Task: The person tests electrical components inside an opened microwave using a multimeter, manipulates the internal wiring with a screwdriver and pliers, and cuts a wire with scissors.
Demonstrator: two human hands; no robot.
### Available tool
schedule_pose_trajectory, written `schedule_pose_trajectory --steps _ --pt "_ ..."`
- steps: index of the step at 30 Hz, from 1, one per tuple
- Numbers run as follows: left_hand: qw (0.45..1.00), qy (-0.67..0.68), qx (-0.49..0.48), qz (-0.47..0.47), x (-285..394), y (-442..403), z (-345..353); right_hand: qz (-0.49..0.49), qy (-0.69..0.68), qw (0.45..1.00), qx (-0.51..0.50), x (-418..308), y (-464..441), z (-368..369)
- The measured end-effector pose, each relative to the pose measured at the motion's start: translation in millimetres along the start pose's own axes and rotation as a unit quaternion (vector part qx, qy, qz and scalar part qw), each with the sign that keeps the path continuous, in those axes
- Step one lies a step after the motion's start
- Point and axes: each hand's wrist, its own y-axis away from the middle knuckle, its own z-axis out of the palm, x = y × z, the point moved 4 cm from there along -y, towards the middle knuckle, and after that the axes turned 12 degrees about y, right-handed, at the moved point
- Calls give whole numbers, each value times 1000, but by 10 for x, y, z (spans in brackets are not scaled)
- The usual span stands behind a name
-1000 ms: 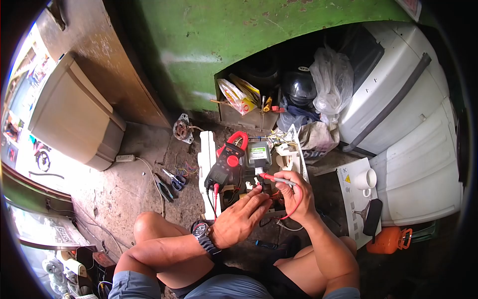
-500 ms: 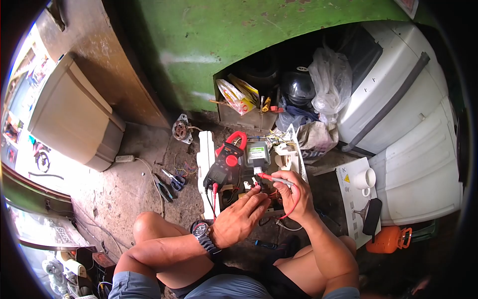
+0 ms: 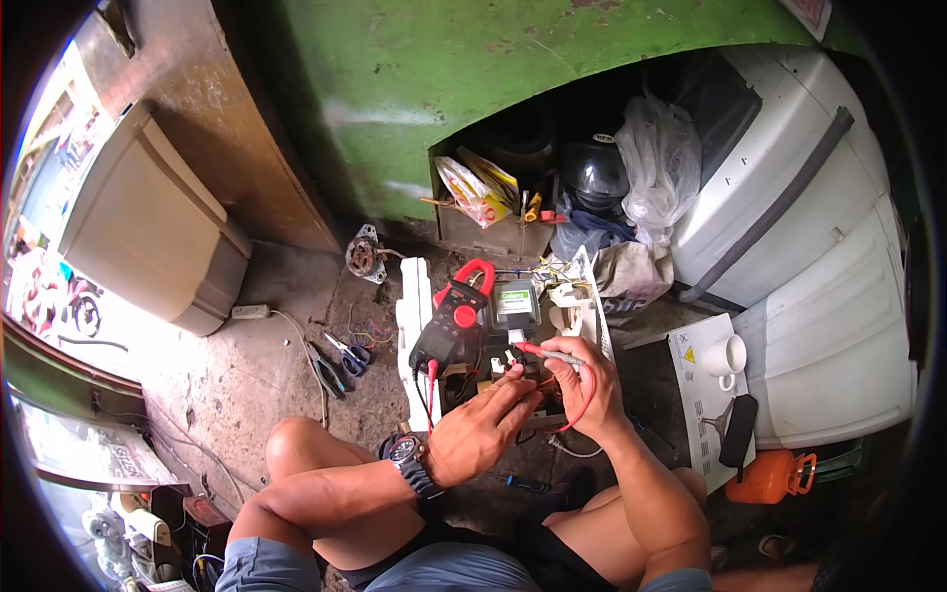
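Observation:
My right hand (image 3: 589, 390) grips a red test probe (image 3: 538, 351), its tip at a small white connector (image 3: 516, 336) below a grey box with a green label (image 3: 516, 298). Close beside it, the fingers of my left hand (image 3: 480, 426) are pinched together near another white connector (image 3: 498, 366); what they hold is hidden. A red and black clamp meter (image 3: 454, 321) leans on the white appliance housing (image 3: 414, 296), with a red lead plugged into its lower end. Wires and parts fill the housing under my hands.
Pliers (image 3: 326, 371) and scissors (image 3: 349, 355) lie on the floor at left, near a motor part (image 3: 365, 256). On the right are a white mug (image 3: 725, 357) on a printed panel (image 3: 683, 383) and an orange gas canister (image 3: 766, 478). A screwdriver (image 3: 528, 483) lies between my legs.
The view has shifted slightly, so the meter and housing appear a little to the right. Both hands keep nearly the same pose. Part of another person's leg and foot now shows at bottom right.

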Motion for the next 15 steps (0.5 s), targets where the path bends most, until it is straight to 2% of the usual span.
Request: schedule_pose_trajectory --steps 15 --pt "1000 9 18 0 -12 -2 15 -12 27 1000 -2 -1 -12 20"
